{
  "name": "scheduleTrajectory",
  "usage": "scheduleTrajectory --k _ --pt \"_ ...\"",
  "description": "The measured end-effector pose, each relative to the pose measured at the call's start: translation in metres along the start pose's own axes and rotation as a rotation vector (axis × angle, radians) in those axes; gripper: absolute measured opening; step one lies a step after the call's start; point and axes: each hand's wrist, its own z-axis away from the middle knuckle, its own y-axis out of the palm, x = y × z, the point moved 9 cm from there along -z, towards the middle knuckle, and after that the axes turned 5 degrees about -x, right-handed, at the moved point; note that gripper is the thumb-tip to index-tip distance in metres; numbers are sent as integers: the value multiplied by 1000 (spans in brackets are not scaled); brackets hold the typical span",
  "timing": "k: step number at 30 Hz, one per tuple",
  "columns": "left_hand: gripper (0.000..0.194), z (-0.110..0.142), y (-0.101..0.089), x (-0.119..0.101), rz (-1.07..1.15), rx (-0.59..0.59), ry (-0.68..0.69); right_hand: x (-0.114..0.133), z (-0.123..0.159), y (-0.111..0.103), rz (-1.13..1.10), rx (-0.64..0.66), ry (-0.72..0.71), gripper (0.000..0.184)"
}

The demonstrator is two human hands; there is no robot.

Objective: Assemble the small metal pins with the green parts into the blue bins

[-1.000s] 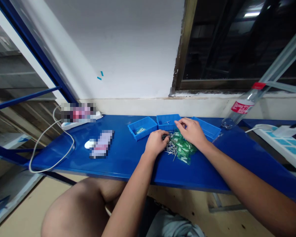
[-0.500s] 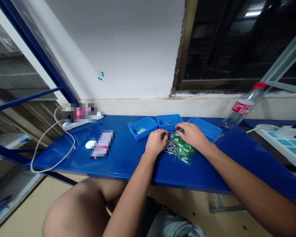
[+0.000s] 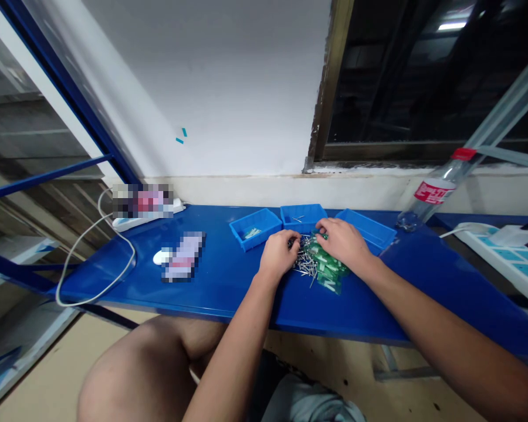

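A heap of thin silver nail-like pieces lies on the blue table between my hands. Small green plastic packets with pale markings overlap its right side. My left hand is at the heap's left edge, fingers curled in towards the thumb; whatever they hold is hidden. My right hand bends over the top of the packets, with green plastic showing between thumb and fingers. Behind the heap stand a left blue tray with a few pale green pieces, a middle blue tray with a few thin pins, and a right blue tray.
A plastic bottle with a red cap stands at the back right, near a white power strip. On the left lie a blurred-out flat object, a white oval thing and a looping white cable. The wall borders the table's back.
My right hand has shifted slightly right, its fingertips drawing back from the middle tray over the green packets. My left hand stays almost where it was.
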Motion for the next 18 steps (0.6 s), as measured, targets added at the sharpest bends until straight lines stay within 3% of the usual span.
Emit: scheduleTrajectory --k 3,6,10,12,15,18 --pt "21 0 1 1 -10 8 -4 1 1 -3 30 -7 19 18" --pt "22 0 0 -1 -10 4 2 8 1 -19 -23 -121 -1 20" --pt "18 0 -6 -6 53 -36 -1 25 4 -49 -292 -335 -64 19" --pt "31 0 -9 -8 133 -64 -19 31 6 -56 -461 -382 -64 18" --pt "53 0 -12 -6 267 -103 -56 28 6 -53 -724 -387 9 16" --pt "51 -3 -13 3 444 -151 -107 18 5 -40 -966 -369 125 22"
